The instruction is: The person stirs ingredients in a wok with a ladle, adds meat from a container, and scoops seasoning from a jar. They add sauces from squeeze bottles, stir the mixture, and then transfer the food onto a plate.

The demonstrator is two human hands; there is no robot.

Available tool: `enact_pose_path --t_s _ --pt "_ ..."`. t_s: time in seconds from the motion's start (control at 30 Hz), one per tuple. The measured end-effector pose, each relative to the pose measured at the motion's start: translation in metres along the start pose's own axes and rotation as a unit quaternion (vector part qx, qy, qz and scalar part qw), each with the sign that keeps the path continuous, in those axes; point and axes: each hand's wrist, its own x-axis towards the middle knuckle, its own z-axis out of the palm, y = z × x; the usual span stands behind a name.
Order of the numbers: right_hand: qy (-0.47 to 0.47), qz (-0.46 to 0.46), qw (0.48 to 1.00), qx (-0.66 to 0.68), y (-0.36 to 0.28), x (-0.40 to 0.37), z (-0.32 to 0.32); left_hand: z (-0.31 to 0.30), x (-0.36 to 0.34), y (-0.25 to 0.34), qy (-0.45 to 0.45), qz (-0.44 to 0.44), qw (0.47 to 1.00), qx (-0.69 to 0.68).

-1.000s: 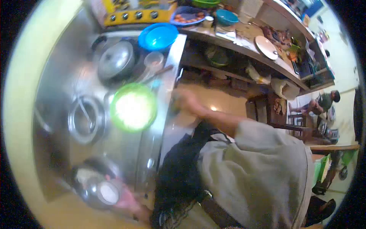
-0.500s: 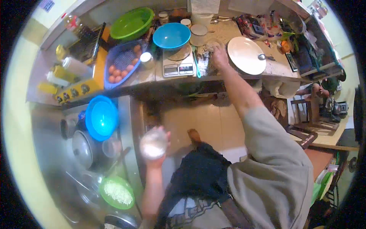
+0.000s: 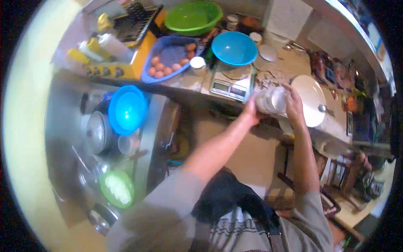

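Note:
My left hand [image 3: 252, 111] is closed around a clear jar [image 3: 265, 101], held tilted over the counter's front edge. At the jar's mouth end, my right hand [image 3: 292, 101] has its fingers bent round something pale and round, perhaps a lid, blurred by motion. Just left of the jar stands a white kitchen scale [image 3: 231, 87] with a blue bowl [image 3: 235, 48] on it. Behind my right hand lies a large cream plate [image 3: 310, 94] with a spoon [image 3: 323, 108] at its right side.
Eggs lie in a purple basket [image 3: 147, 69], beside a white-lidded jar [image 3: 197, 65]. A green basin [image 3: 193, 19] stands behind. On the left metal counter are another blue bowl [image 3: 128, 110], a lidded pot [image 3: 96, 132] and a green bowl [image 3: 130, 182] with white contents.
My left hand has risen with the jar from low over the floor to the counter's edge. My right hand has come back from the counter to the jar. The view has turned.

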Motion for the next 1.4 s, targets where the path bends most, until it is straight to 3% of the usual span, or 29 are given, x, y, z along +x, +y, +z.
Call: enact_pose_path --t_s 0.03,0.1,0.17,0.2,0.27,0.37,0.4,0.47,0.53,0.57,0.63,0.67,0.7,0.73,0.77,0.8,0.83,0.9,0.93,0.97,1.0,1.03,1.07,1.13,1.2,1.23,1.27,1.33,1.4 --pt "0.006 -0.020 0.999 -0.040 0.019 0.008 -0.001 -0.004 0.018 -0.003 -0.029 0.007 1.000 0.002" --pt "0.002 -0.049 0.996 -0.077 0.032 0.023 -0.003 0.028 0.007 0.005 0.056 -0.005 0.997 0.059" --pt "0.017 -0.090 0.942 -0.322 0.037 0.030 -0.001 0.014 0.051 0.004 0.040 -0.033 0.997 0.065" --pt "0.046 0.045 0.939 -0.337 -0.010 0.023 0.013 0.037 0.032 0.018 0.119 -0.030 0.977 0.174" --pt "0.051 0.039 0.935 -0.348 0.014 0.034 0.006 0.028 0.049 0.021 0.097 -0.010 0.962 0.254" --pt "0.058 0.074 0.922 -0.376 0.021 0.051 0.013 0.030 0.050 0.045 0.013 0.018 0.799 0.601" --pt "0.062 0.008 0.902 -0.427 0.032 0.057 0.014 0.037 0.034 0.061 -0.006 0.026 0.717 0.697" --pt "0.045 -0.149 0.826 -0.543 0.053 0.066 0.010 0.034 -0.008 0.079 -0.017 -0.021 0.751 0.659" --pt "0.015 0.000 0.897 -0.441 0.042 0.079 0.012 -0.004 -0.060 0.082 -0.090 -0.042 0.829 0.550" --pt "0.012 -0.135 0.870 -0.474 0.055 0.083 0.007 -0.024 -0.102 0.084 -0.089 -0.049 0.849 0.518" --pt "-0.033 -0.141 0.906 -0.397 0.065 0.092 0.005 -0.090 -0.174 0.076 -0.054 -0.052 0.845 0.529" --pt "-0.061 -0.119 0.862 -0.489 0.067 0.097 -0.006 -0.144 -0.194 0.057 -0.032 -0.045 0.820 0.570" --pt "-0.057 -0.119 0.841 -0.524 0.067 0.105 -0.009 -0.196 -0.230 0.041 -0.029 -0.080 0.854 0.513" --pt "-0.034 -0.127 0.834 -0.537 0.063 0.108 -0.002 -0.207 -0.300 0.035 0.038 -0.027 0.827 0.561" --pt "0.003 -0.154 0.835 -0.529 0.048 0.105 0.026 -0.252 -0.343 0.010 0.091 -0.047 0.859 0.502" --pt "0.033 -0.185 0.843 -0.503 0.037 0.098 0.055 -0.291 -0.384 -0.015 0.121 0.114 0.760 0.628" --pt "0.036 -0.221 0.861 -0.457 0.020 0.082 0.096 -0.338 -0.425 -0.053 0.229 0.181 0.755 0.587" --pt "-0.062 -0.274 0.902 -0.328 -0.031 0.016 0.207 -0.421 -0.502 -0.138 0.421 0.151 0.765 0.462" --pt "-0.147 -0.292 0.901 -0.285 -0.057 -0.032 0.269 -0.445 -0.538 -0.175 0.501 0.166 0.722 0.448" --pt "-0.286 -0.340 0.888 -0.116 -0.130 -0.124 0.333 -0.473 -0.573 -0.217 0.528 0.164 0.776 0.303" --pt "-0.420 -0.234 0.868 -0.122 -0.165 -0.194 0.376 -0.491 -0.601 -0.252 0.537 0.159 0.815 0.150" --pt "-0.518 -0.314 0.786 -0.122 -0.209 -0.270 0.417 -0.493 -0.632 -0.271 0.539 0.167 0.813 0.142" --pt "-0.580 -0.231 0.780 -0.037 -0.201 -0.336 0.464 -0.486 -0.663 -0.285 0.541 0.182 0.818 0.077" --pt "-0.720 -0.184 0.668 -0.041 -0.236 -0.475 0.543 -0.515 -0.696 -0.322 0.532 0.196 0.824 0.016" --pt "-0.776 -0.011 0.625 -0.083 -0.226 -0.591 0.639 -0.589 -0.700 -0.371 0.457 0.479 0.710 -0.240" --pt "-0.788 0.117 0.598 -0.084 -0.210 -0.636 0.673 -0.533 -0.759 -0.360 0.500 0.378 0.734 -0.263" --pt "-0.782 0.126 0.603 -0.095 -0.183 -0.667 0.690 -0.556 -0.766 -0.384 0.505 0.352 0.742 -0.267" --pt "-0.854 0.227 0.467 -0.012 -0.162 -0.713 0.725 -0.579 -0.797 -0.396 0.503 0.329 0.754 -0.266" --pt "-0.811 0.036 0.564 -0.153 -0.193 -0.712 0.708 -0.540 -0.846 -0.375 0.490 0.353 0.738 -0.302"
